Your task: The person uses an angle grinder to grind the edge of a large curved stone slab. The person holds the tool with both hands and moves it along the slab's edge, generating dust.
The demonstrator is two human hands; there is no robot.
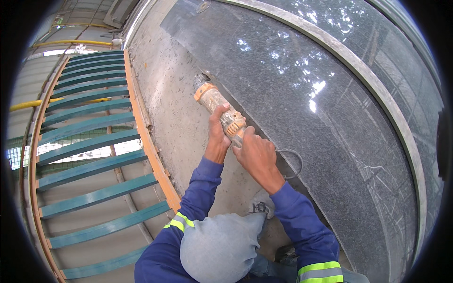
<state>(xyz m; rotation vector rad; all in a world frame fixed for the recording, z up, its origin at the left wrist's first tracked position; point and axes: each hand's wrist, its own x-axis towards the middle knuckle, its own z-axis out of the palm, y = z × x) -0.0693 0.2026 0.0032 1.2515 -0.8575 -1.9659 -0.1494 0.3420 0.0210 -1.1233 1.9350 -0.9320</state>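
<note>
Both of my hands are closed on a dusty orange angle grinder [214, 98], held at a slant. My left hand [217, 134] grips the underside of its body, thumb along the side. Behind it, my right hand [257, 153] wraps around the rear end, where a grey cord [301, 165] loops out. The grinder's head lies against or very close to the left edge of a polished dark granite slab [292, 99]; whether it touches cannot be made out, and the disc is mostly hidden.
To the left stands a rack of teal slats [94, 160] between orange rails. Dusty concrete floor [165, 104] runs between it and the slab. A pale stone strip [349, 56] borders the slab, with another dark slab [401, 66] beyond. My grey-trousered knee [222, 247] is below my hands.
</note>
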